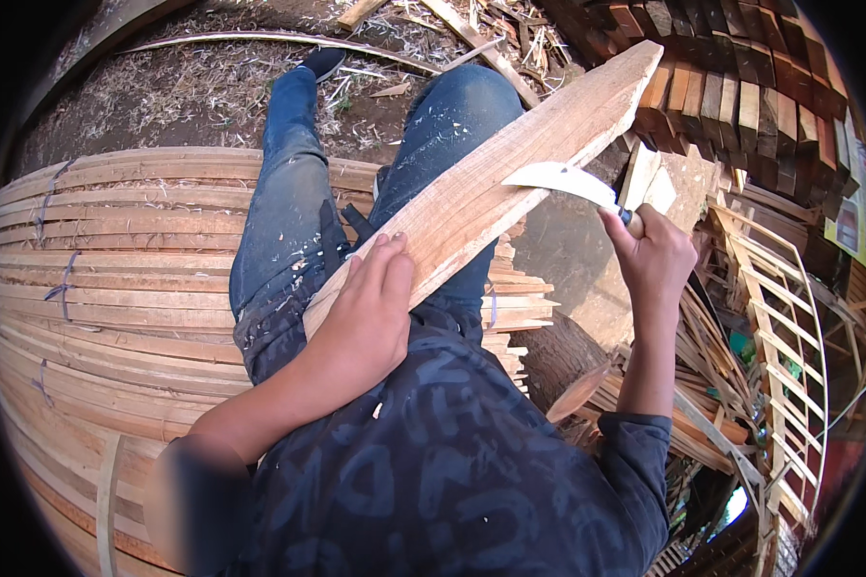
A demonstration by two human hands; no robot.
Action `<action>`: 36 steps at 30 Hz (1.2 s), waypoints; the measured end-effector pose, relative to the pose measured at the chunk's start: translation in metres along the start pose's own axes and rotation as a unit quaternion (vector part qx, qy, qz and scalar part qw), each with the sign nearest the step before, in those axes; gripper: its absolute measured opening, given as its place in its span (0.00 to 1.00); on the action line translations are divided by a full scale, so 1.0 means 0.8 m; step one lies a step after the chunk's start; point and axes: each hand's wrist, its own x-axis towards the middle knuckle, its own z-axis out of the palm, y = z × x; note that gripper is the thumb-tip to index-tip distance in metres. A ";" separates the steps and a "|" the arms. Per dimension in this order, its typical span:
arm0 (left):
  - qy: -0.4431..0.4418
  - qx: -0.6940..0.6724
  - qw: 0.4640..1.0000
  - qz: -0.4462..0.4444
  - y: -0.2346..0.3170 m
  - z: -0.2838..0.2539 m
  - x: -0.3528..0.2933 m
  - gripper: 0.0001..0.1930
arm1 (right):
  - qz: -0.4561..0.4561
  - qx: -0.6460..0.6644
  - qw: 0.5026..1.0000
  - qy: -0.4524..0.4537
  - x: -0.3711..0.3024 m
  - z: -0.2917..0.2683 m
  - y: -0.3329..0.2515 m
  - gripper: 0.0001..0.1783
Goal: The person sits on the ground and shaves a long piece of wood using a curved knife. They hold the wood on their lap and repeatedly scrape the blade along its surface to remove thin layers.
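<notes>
Across my lap slants a long wooden plank (462, 207), its pointed far end up to the right and its near end at my waist. My left hand (366, 313) presses on the plank's lower part, fingers together over its face and gripping it against my legs. In my right hand (654, 250) is a curved knife (563, 177), the fist closed around its short handle. The pale, hooked blade reaches left over the plank's right edge, with its tip above the wood. Whether the blade touches the plank I cannot tell.
Bundles of thin wooden strips (144, 279), tied with string, lie under and left of my legs. Stacked timber blocks (731, 106) rise at the far right. A slatted wooden frame (779, 365) stands at the right, near loose offcuts (712, 356). Shavings litter the ground (192, 96).
</notes>
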 end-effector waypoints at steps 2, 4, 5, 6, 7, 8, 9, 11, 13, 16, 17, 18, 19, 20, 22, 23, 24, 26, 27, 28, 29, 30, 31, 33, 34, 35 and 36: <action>-0.006 -0.017 1.000 0.000 0.000 -0.001 0.001 0.24 | 0.001 -0.011 0.999 0.042 0.005 0.015 0.016 0.32; -0.017 -0.049 0.999 -0.015 -0.004 -0.002 0.004 0.25 | 0.020 -0.009 1.000 -0.004 -0.001 -0.009 -0.011 0.32; -0.015 -0.028 0.999 -0.006 -0.004 -0.002 0.004 0.25 | 0.022 0.010 0.999 -0.022 -0.006 -0.015 -0.017 0.32; -0.012 -0.008 1.000 0.003 -0.003 -0.002 0.003 0.25 | 0.027 0.011 0.999 -0.016 -0.005 -0.014 -0.011 0.32; -0.009 0.013 1.000 0.011 -0.001 -0.001 0.002 0.25 | 0.032 0.012 0.999 -0.010 0.000 -0.009 0.002 0.33; 0.002 0.012 1.000 0.014 -0.001 0.001 0.001 0.22 | 0.037 0.014 0.999 -0.003 0.005 0.002 0.014 0.33; -0.005 -0.009 1.000 0.004 0.001 0.001 0.002 0.22 | 0.030 0.012 0.999 0.011 0.011 0.009 0.024 0.33; -0.012 -0.047 0.999 -0.018 0.002 0.001 0.008 0.22 | 0.052 0.012 0.998 0.030 0.004 0.013 0.008 0.32; -0.010 -0.042 0.999 -0.014 -0.001 0.003 0.007 0.22 | 0.041 0.039 0.998 0.015 -0.006 -0.002 -0.013 0.32; -0.002 -0.009 1.000 0.015 -0.001 0.007 0.001 0.22 | -0.027 0.028 0.999 0.033 -0.013 0.009 -0.005 0.33; 0.000 -0.025 1.000 0.003 0.004 0.005 -0.001 0.22 | 0.034 -0.002 0.999 0.032 0.006 0.009 0.021 0.33; 0.001 -0.024 0.999 0.028 0.005 0.003 0.004 0.22 | 0.035 0.017 0.998 0.056 0.009 0.010 0.031 0.33; -0.005 -0.053 0.999 0.011 0.004 0.002 0.009 0.23 | 0.026 0.038 0.995 0.088 0.013 0.018 0.034 0.33; -0.006 -0.055 0.998 0.008 0.010 -0.003 0.013 0.24 | 0.052 0.057 0.994 0.082 0.009 0.021 0.031 0.31; -0.001 -0.039 0.999 0.020 -0.007 0.004 0.015 0.25 | 0.092 0.127 0.987 0.040 -0.002 0.024 0.009 0.29; -0.017 -0.037 0.999 -0.006 -0.004 0.004 0.019 0.25 | 0.105 0.172 0.979 -0.009 -0.007 0.023 0.006 0.28; -0.005 -0.020 1.000 0.002 -0.008 0.005 0.014 0.25 | 0.089 0.303 0.947 -0.061 -0.007 0.017 0.005 0.26; 0.014 0.005 1.000 0.009 -0.016 0.002 0.007 0.24 | 0.037 0.538 0.824 -0.174 -0.006 0.013 0.005 0.21; 0.018 0.007 1.000 0.017 -0.017 0.004 0.006 0.24 | 0.087 0.641 0.728 -0.228 -0.012 0.017 0.009 0.19; 0.022 0.010 0.999 0.024 -0.019 0.002 0.006 0.23 | 0.132 0.728 0.613 -0.278 -0.018 0.026 0.013 0.17; 0.025 0.014 0.999 0.031 -0.018 0.007 0.005 0.24 | 0.173 0.793 0.482 -0.330 -0.025 0.029 0.015 0.15; 0.029 0.018 0.999 0.038 -0.019 0.011 0.004 0.25 | 0.198 0.822 0.425 -0.324 -0.034 0.021 0.011 0.13; 0.033 0.022 0.998 0.043 -0.020 0.011 0.002 0.25 | 0.203 0.852 0.370 -0.310 -0.042 0.027 0.004 0.12; 0.027 0.032 0.998 0.046 -0.010 0.014 -0.002 0.25 | 0.247 0.849 0.375 -0.278 -0.062 0.017 -0.010 0.10; 0.028 0.041 0.997 0.054 -0.009 0.016 -0.003 0.24 | 0.247 0.826 0.441 -0.251 -0.065 0.018 -0.011 0.10; 0.029 0.051 0.996 0.062 -0.009 0.016 -0.002 0.23 | 0.246 0.798 0.502 -0.224 -0.067 0.021 -0.013 0.10; 0.040 0.065 0.994 0.074 -0.011 0.015 0.002 0.23 | 0.244 0.767 0.561 -0.194 -0.067 0.026 -0.016 0.10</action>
